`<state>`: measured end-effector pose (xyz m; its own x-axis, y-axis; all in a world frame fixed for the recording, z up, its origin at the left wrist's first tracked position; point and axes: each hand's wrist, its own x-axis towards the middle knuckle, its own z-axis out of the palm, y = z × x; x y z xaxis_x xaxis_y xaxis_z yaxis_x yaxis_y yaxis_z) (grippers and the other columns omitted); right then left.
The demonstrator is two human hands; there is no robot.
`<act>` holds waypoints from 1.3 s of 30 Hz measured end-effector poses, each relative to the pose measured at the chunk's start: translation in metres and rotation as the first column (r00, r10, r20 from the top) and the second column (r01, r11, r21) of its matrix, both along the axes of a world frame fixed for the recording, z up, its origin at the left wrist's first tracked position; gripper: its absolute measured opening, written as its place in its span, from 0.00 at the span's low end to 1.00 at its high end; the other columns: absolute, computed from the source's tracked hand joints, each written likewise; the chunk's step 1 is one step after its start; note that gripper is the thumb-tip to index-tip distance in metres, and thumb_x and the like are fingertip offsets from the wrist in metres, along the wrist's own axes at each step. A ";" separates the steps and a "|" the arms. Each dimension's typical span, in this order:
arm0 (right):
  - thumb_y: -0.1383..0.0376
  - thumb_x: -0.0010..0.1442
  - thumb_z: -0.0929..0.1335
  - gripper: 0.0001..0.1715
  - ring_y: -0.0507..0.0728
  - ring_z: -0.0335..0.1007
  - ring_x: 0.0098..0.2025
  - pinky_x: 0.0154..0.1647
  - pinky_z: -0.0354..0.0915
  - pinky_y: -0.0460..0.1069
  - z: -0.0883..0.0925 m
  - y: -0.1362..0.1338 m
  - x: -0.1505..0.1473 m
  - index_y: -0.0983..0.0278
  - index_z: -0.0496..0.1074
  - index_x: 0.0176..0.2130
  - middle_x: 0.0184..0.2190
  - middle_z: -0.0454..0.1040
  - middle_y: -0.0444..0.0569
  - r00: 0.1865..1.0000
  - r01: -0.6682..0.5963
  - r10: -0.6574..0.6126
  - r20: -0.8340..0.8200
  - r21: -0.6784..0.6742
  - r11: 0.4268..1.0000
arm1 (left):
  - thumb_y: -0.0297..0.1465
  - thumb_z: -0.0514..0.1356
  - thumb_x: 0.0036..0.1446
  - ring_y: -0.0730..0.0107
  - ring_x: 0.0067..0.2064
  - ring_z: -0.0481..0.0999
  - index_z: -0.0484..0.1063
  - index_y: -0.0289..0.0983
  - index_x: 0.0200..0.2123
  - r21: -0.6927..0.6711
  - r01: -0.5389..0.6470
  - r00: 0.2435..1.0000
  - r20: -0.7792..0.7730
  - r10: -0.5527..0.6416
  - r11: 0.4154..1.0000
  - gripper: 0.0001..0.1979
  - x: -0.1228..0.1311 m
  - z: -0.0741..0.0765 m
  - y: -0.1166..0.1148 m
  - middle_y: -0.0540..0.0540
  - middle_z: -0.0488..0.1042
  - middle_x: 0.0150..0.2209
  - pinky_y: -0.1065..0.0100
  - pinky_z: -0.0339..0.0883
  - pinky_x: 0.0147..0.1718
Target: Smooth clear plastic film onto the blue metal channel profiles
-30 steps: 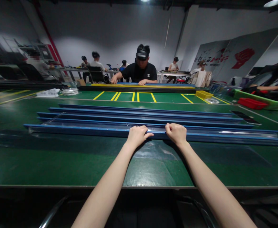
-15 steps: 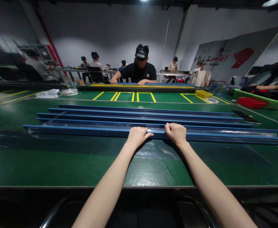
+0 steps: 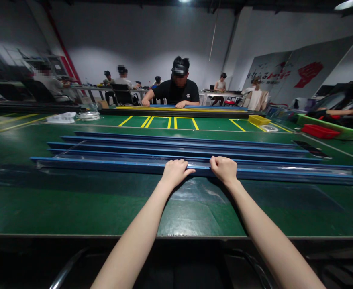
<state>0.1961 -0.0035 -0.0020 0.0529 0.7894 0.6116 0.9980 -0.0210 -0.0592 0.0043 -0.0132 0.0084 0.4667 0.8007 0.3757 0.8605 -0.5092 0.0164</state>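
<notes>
Several long blue rails lie side by side across the green table (image 3: 74, 204). The nearest blue rail (image 3: 104, 165) carries a clear strip along its top. My left hand (image 3: 174, 172) is curled over the near edge of this rail at its middle, thumb stretched to the right along it. My right hand (image 3: 223, 168) sits a hand's width to the right, fingers closed over the same rail. A sheet of clear film (image 3: 194, 192) lies on the table under my wrists.
A person in a black shirt (image 3: 176, 90) works at yellow and blue rails across the table. A yellow tray (image 3: 258, 119) and a red tray (image 3: 320, 130) stand at the right. White wrapping (image 3: 61, 117) lies far left. Other people sit at tables behind.
</notes>
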 end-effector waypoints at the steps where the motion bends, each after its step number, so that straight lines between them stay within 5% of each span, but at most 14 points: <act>1: 0.60 0.56 0.55 0.25 0.51 0.64 0.22 0.22 0.43 0.46 0.000 0.000 0.000 0.66 0.71 0.19 0.20 0.73 0.51 1.000 -0.001 0.001 -0.002 0.000 1.000 | 0.46 0.48 0.54 0.65 0.36 0.72 0.68 0.37 0.32 -0.001 0.001 1.000 0.012 -0.001 1.000 0.19 0.000 0.000 0.000 0.46 0.73 0.34 0.68 0.58 0.32; 29: 0.59 0.56 0.55 0.25 0.52 0.64 0.22 0.22 0.42 0.46 0.001 0.001 -0.001 0.66 0.72 0.20 0.20 0.73 0.51 0.999 0.028 -0.028 0.024 -0.009 1.000 | 0.48 0.50 0.52 0.66 0.36 0.72 0.67 0.38 0.30 -0.051 -0.033 0.994 0.101 0.038 0.998 0.19 0.001 -0.002 0.002 0.47 0.74 0.32 0.70 0.57 0.31; 39: 0.62 0.58 0.54 0.25 0.48 0.58 0.22 0.22 0.41 0.46 -0.002 -0.005 -0.001 0.66 0.68 0.18 0.18 0.68 0.47 0.980 -0.127 0.107 0.168 0.115 0.985 | 0.48 0.48 0.53 0.63 0.36 0.72 0.66 0.37 0.32 -0.014 -0.030 0.998 0.049 0.031 0.999 0.20 0.003 -0.002 0.002 0.44 0.73 0.33 0.68 0.58 0.33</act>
